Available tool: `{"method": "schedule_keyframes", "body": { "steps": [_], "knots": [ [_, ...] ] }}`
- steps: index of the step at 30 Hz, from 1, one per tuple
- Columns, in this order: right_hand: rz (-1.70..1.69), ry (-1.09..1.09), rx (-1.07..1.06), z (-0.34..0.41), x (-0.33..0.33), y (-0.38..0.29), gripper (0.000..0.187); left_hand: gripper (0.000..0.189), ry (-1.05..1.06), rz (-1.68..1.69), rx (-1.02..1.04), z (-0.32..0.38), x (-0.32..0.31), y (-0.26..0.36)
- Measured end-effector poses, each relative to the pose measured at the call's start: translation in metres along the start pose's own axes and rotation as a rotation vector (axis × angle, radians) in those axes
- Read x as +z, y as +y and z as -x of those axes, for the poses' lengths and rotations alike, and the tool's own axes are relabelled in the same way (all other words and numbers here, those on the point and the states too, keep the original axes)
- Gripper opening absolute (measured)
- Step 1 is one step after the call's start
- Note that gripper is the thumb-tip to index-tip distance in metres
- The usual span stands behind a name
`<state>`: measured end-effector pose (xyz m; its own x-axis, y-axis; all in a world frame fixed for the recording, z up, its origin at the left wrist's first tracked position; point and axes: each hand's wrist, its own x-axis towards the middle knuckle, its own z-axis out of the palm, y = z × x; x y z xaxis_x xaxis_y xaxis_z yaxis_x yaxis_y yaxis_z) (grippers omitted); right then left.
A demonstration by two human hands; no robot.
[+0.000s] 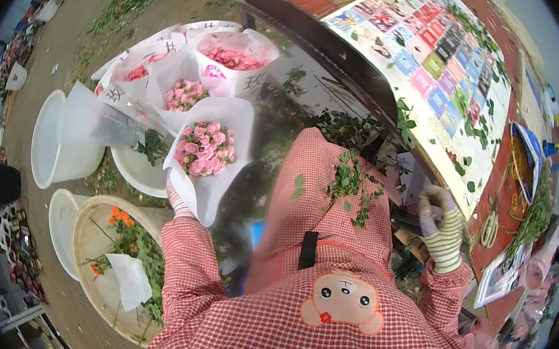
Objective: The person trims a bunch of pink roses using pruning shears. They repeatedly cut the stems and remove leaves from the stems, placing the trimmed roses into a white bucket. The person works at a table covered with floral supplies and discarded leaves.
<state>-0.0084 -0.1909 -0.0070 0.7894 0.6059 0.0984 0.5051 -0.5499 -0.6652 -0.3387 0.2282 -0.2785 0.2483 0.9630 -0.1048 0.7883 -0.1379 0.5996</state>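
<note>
My left hand [178,200], in a striped glove, grips the side of a bunch of pink roses [206,149] wrapped in white paper [237,119]. Most of its fingers are hidden behind the wrap. The bunch is held upright, blooms facing up at me, beside another wrapped bunch of pink roses [184,95]. My right hand [438,227], in a grey and yellow striped glove, is beside the table edge. Its fingers curl loosely with a gap to the thumb, and nothing shows in them. Leafy cuttings [348,179] lie on my checked apron [303,187].
White buckets [68,142] stand at the left, near a large round tub [80,235] with orange flowers and stems. Further wrapped pink bunches [235,60] stand behind. A red-topped table [483,231] on the right bears a printed sheet [424,62], scissors [489,230] and greenery [536,211].
</note>
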Motion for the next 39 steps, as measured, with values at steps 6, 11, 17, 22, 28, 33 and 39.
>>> {"method": "schedule_keyframes", "body": {
  "steps": [6,11,17,22,28,33,39],
  "knots": [
    [-0.209,-0.133,-0.015,-0.002,0.023,-0.001,0.024,0.031,0.432,0.740,0.552,-0.010,-0.158,0.168],
    [-0.197,-0.417,-0.259,-0.030,0.053,-0.024,0.063,0.034,0.844,0.327,0.981,0.009,-0.368,0.301],
    [-0.112,0.036,-0.615,-0.067,0.055,-0.066,0.114,0.046,1.256,-0.415,1.251,0.013,-0.493,0.391],
    [-0.004,0.293,-0.575,-0.067,0.033,-0.065,0.110,0.052,0.577,0.493,1.263,0.010,-0.440,0.423],
    [-0.357,-0.180,-0.073,-0.034,0.044,-0.039,0.066,0.044,-0.015,1.434,0.754,0.016,-0.328,0.468],
    [-0.554,-0.363,-0.071,0.002,0.030,0.015,0.054,0.041,-0.266,1.449,0.634,0.025,-0.251,0.497],
    [-0.791,-0.138,0.261,0.031,0.012,0.059,0.033,0.049,-0.015,0.658,0.789,0.032,-0.166,0.495]
  ]
}}
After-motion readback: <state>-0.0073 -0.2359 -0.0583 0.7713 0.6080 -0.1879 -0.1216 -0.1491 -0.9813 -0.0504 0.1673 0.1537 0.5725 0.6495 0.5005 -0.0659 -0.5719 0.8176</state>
